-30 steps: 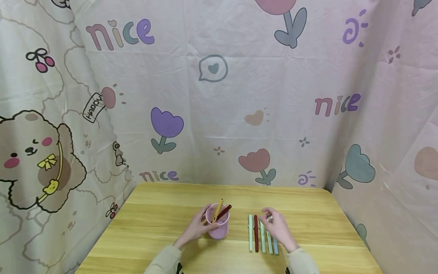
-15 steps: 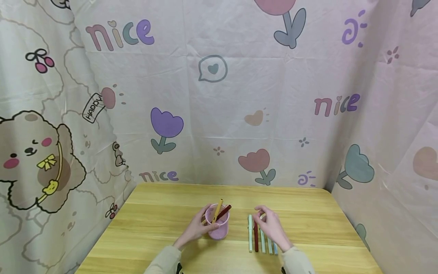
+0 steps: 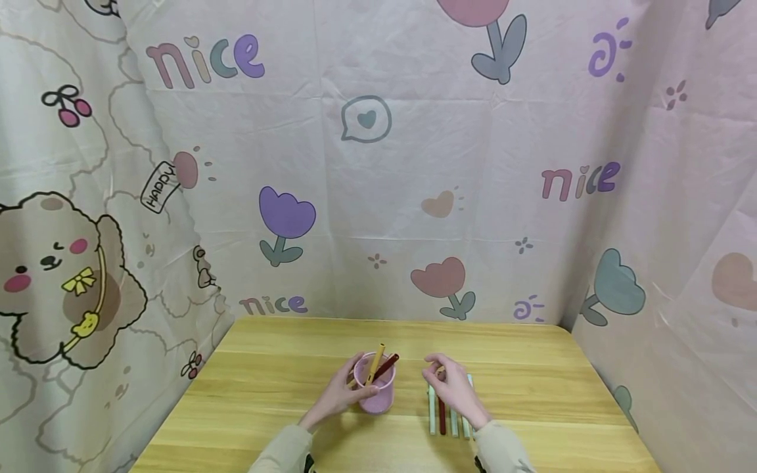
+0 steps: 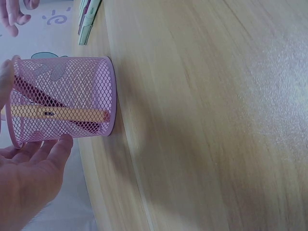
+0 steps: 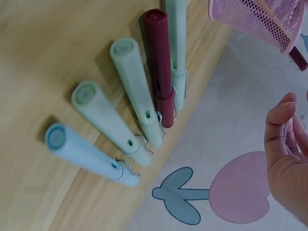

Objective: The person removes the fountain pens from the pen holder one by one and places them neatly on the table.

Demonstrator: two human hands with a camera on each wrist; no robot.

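My left hand (image 3: 342, 394) grips a pink mesh pen holder (image 3: 377, 399), thumb in front and fingers behind. Inside lean a yellow pen (image 3: 376, 360) and a dark red pen (image 3: 388, 366), both seen through the mesh in the left wrist view. My right hand (image 3: 454, 389) hovers above a row of capped pens, fingers loosely bent, with nothing visible in them. In the right wrist view the row has a light blue pen (image 5: 86, 154), a dark red pen (image 5: 158, 53) and several pale green ones, including a green pen (image 5: 132, 86) beside the red.
The wooden table (image 3: 278, 355) carries the holder and the pen row, with bare wood between the two. Behind it and at both sides hangs a printed cloth (image 3: 378, 197). The table's far edge lies a short way beyond the hands.
My right hand has moved left across the tops of the pens, toward the pen holder. My left hand and the holder keep their place.
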